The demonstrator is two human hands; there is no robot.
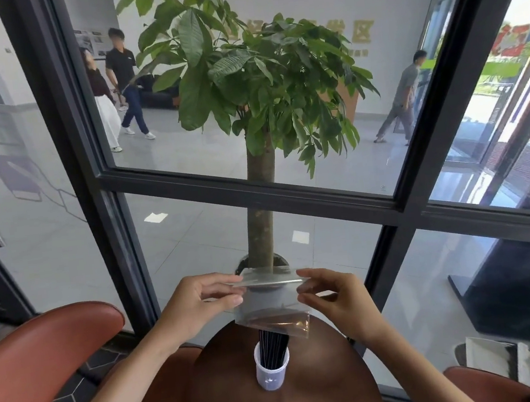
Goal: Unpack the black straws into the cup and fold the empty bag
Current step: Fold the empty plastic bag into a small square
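Note:
A clear plastic bag hangs in the air above a small round brown table. My left hand pinches the bag's left top edge and my right hand pinches its right top edge. Under the bag, a bundle of black straws stands upright in a translucent white cup on the table. The bag's lower part covers the tops of the straws.
Reddish-brown chairs stand at the left and lower right. A black-framed glass wall rises just behind the table, with a potted tree and several people walking beyond it.

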